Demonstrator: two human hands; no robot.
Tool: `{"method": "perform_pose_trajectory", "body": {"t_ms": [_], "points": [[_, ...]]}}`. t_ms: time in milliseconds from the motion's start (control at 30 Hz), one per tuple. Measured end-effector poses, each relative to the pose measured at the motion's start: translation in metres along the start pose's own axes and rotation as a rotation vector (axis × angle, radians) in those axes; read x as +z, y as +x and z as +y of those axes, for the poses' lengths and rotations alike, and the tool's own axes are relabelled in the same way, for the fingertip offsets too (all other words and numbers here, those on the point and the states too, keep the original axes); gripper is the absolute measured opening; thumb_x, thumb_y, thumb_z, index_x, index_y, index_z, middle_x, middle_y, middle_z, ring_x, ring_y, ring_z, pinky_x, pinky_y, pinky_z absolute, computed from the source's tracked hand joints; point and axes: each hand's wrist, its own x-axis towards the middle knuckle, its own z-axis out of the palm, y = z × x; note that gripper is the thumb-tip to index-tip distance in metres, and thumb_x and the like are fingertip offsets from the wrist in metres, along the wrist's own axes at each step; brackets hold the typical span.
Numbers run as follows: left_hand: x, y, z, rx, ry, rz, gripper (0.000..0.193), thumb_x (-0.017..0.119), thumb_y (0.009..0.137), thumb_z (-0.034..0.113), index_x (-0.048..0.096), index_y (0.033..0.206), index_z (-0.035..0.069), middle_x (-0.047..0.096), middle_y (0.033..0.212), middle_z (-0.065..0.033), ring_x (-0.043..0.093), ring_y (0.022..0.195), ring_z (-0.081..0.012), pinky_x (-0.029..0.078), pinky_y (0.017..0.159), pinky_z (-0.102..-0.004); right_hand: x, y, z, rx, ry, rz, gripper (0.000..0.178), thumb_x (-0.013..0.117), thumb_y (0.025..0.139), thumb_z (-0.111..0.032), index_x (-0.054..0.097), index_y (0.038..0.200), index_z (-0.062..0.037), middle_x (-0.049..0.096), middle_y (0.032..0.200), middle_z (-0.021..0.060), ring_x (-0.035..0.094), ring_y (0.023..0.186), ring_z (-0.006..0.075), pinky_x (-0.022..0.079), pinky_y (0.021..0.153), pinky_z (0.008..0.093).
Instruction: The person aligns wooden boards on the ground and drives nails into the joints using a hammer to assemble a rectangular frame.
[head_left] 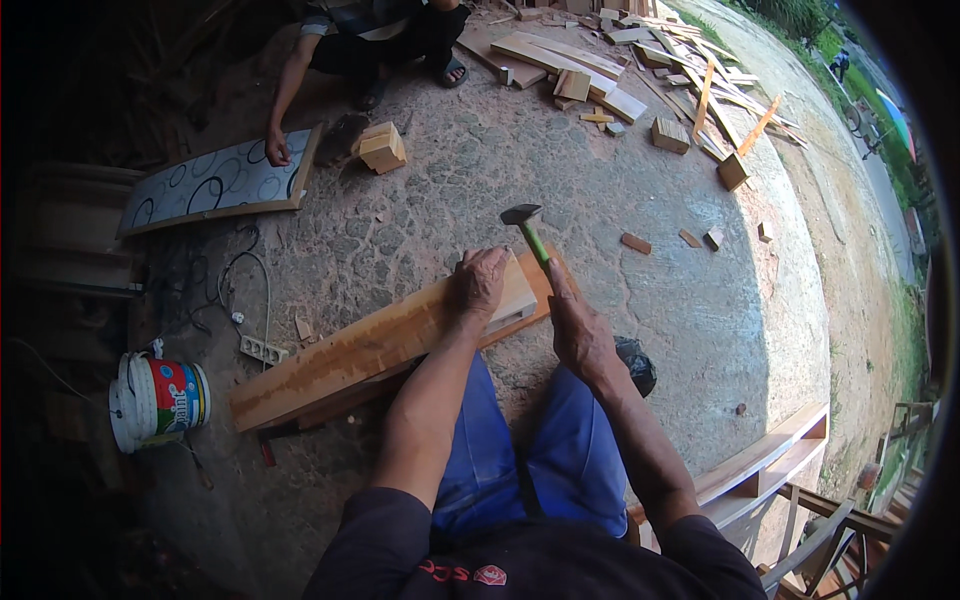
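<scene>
On the plank (370,350), left hand (480,285) presses; right hand (578,325) grips hammer (527,226).

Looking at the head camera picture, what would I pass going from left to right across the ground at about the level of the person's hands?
White paint bucket → white power strip → long wooden plank → left hand pressing on the plank → green-handled hammer → right hand gripping it → small wood offcut.

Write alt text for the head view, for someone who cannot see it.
Seen from above, a person's right hand grips a green-handled steel hammer while the left hand presses on a long brown wooden plank lying across rough concrete ground. Another person crouches beyond, touching a patterned panel.
</scene>
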Motion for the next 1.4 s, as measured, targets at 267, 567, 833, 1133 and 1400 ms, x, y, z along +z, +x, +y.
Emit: {"method": "perform_pose_trajectory", "body": {"t_ms": [267,567,833,1133,1400], "points": [[0.004,0.002,-0.006,0.088,-0.034,0.053,0.020,0.062,0.095,0.025,0.070,0.096,0.006,0.071,0.093,-0.0115,0.063,0.090,-0.0339,0.049,0.083,-0.0434,-0.005,0.016,-0.004,-0.044,0.033,-0.053,0.070,0.049,0.096,-0.007,0.020,0.159,-0.0146,0.061,0.075,0.0243,0.064,0.070,0.0407,0.050,0.061,0.0513],[0.011,-0.005,-0.008,0.150,-0.004,0.077,0.015,0.062,0.094,0.021,0.070,0.094,0.008,0.071,0.092,-0.0104,0.062,0.090,-0.0326,0.049,0.082,-0.0426,0.001,0.014,0.004,0.136,-0.117,-0.294,0.069,0.050,0.096,-0.007,0.022,0.159,-0.0137,0.058,0.073,0.0213,0.063,0.068,0.0394,0.050,0.061,0.0496],[0.005,0.000,-0.005,0.078,-0.043,0.014,0.015,0.063,0.094,0.021,0.071,0.097,0.008,0.070,0.093,-0.0122,0.062,0.091,-0.0335,0.049,0.085,-0.0441,0.000,0.008,-0.002,-0.034,-0.007,-0.003,0.068,0.047,0.097,-0.007,0.023,0.159,-0.0184,0.066,0.086,0.0286,0.066,0.071,0.0458,0.050,0.063,0.0538],[0.016,-0.014,-0.041,-0.152,-0.014,0.340,0.032,0.050,0.091,-0.003,0.059,0.120,0.007,0.066,0.110,-0.0144,0.056,0.106,-0.0355,0.044,0.094,-0.0451,-0.064,0.028,-0.072,-0.244,0.100,0.222,0.073,0.057,0.095,-0.004,0.022,0.159,-0.0132,0.064,0.100,0.0305,0.065,0.082,0.0468,0.053,0.067,0.0508],[0.037,-0.019,-0.028,-0.237,-0.107,0.262,0.039,0.053,0.086,-0.006,0.056,0.122,0.007,0.062,0.115,-0.0168,0.054,0.111,-0.0372,0.043,0.096,-0.0470,0.002,0.012,0.016,0.075,-0.134,-0.207,0.062,0.048,0.096,-0.003,0.029,0.154,-0.0158,0.065,0.095,0.0269,0.064,0.065,0.0407,0.050,0.059,0.0509]]}}
